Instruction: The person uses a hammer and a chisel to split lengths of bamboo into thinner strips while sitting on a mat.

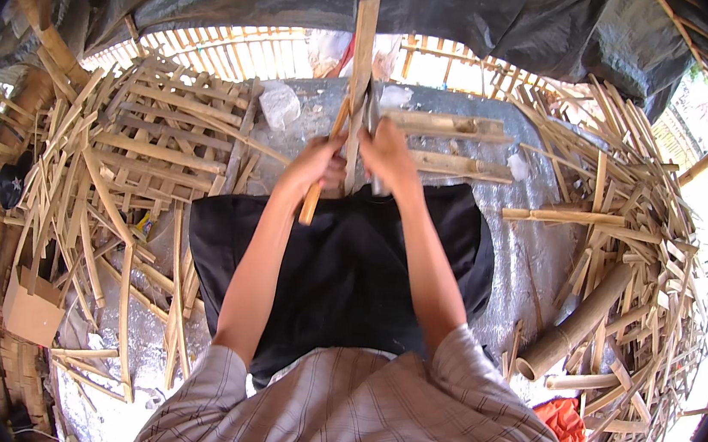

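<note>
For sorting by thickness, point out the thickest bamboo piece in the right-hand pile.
The thick, hollow tan bamboo tube, open end facing lower left; the pile's other pale bamboo pieces are far thinner.

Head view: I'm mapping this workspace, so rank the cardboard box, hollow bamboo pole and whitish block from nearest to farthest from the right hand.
From the right hand:
1. Whitish block, ahead, slightly left.
2. Hollow bamboo pole, lower right.
3. Cardboard box, far left.

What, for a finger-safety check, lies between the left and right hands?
The head view shows a long bamboo slat between the left hand and right hand.
</note>
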Action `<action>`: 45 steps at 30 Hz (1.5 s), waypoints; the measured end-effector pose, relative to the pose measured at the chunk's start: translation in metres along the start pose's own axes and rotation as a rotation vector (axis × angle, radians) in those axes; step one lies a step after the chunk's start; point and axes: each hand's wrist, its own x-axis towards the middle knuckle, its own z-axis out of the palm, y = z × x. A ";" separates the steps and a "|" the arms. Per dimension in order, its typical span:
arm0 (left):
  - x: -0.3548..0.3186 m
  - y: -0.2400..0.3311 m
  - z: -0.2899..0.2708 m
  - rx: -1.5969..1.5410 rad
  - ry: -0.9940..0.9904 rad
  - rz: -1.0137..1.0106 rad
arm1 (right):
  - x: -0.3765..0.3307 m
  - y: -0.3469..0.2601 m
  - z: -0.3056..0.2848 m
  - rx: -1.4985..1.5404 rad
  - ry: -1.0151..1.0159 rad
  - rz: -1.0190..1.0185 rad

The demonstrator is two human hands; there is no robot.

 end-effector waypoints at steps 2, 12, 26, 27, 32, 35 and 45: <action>-0.023 -0.004 -0.003 -0.123 -0.050 -0.007 | -0.028 -0.016 0.005 0.201 0.008 0.032; -0.059 0.034 0.010 -0.073 0.078 0.200 | -0.059 -0.060 -0.009 0.473 -0.027 -0.103; -0.091 0.059 0.012 0.018 -0.035 0.263 | -0.083 -0.075 -0.035 0.631 -0.150 -0.004; -0.093 0.059 0.012 0.027 -0.035 0.258 | -0.084 -0.073 -0.037 0.621 -0.152 -0.009; -0.101 0.056 0.007 0.030 -0.068 0.250 | -0.086 -0.073 -0.051 0.566 -0.164 -0.069; -0.100 0.059 0.011 0.031 -0.064 0.247 | -0.078 -0.074 -0.065 0.512 -0.138 -0.129; -0.093 0.066 0.009 0.066 -0.042 0.258 | -0.030 -0.099 -0.108 0.040 -0.133 -0.243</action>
